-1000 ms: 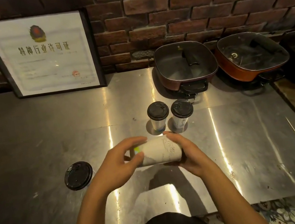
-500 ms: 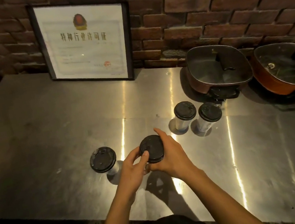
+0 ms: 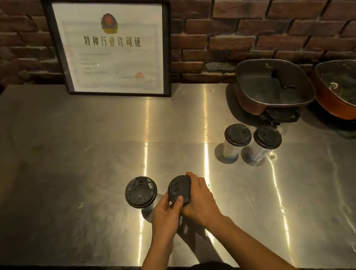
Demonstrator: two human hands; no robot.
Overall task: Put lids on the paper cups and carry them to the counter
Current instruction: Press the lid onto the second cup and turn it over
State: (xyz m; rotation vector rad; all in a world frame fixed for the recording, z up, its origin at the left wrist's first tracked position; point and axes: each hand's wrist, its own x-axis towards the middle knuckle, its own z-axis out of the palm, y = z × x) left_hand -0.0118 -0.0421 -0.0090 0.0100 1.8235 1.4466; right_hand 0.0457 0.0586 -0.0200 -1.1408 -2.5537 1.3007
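Steel worktop (image 3: 61, 178), both hands seating black lid (image 3: 178, 190).
Right hand (image 3: 199, 202) wrapping round it, left hand (image 3: 162, 211) pinching its edge; uneven pressing risking half-seated fit.

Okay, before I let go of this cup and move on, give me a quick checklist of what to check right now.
1. Held cup lidded: ok, its lid sits on top. Whether the lid is snapped down all round: cannot tell, fingers cover the near edge.
2. Grip: ok. The left hand has its thumb on the lid and the right hand wraps the side.
3. Base resting on the steel table: cannot tell, the hands hide it.
4. Gap to the neighbouring cup: ok, close but apart.
5. Other lids: ok. The neighbouring cup and the far pair of cups are all lidded.
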